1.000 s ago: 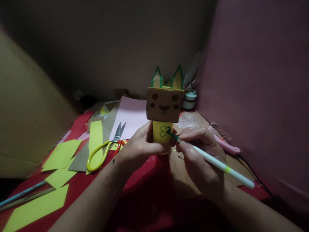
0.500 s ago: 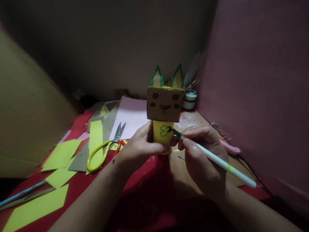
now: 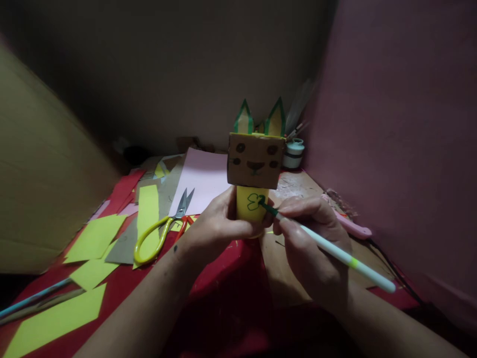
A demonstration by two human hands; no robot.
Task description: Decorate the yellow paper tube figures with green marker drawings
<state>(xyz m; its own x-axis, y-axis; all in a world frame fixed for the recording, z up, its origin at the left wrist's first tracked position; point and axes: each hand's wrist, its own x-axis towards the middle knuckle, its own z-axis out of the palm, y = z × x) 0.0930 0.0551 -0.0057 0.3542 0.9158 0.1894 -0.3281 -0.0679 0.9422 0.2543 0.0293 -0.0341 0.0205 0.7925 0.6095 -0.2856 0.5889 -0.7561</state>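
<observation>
A paper cat figure [image 3: 255, 164] stands upright in the middle: a brown cardboard box head with a drawn face, two yellow ears edged in green, and a yellow tube body with a green outline drawn on it. My left hand [image 3: 219, 226] is wrapped round the lower part of the yellow tube. My right hand [image 3: 313, 243] pinches a white pen with a green tip [image 3: 328, 248]. The pen's tip touches the green drawing on the tube.
Yellow-handled scissors [image 3: 160, 231] lie left of my hands among yellow paper pieces [image 3: 95, 238], red strips and a pink sheet [image 3: 203, 179]. A small white jar [image 3: 293, 153] stands behind the figure. A pink tool [image 3: 350, 226] lies at right. Cardboard walls close in on both sides.
The pen tip has shifted slightly along the green drawing on the tube. My left hand and the figure have barely moved.
</observation>
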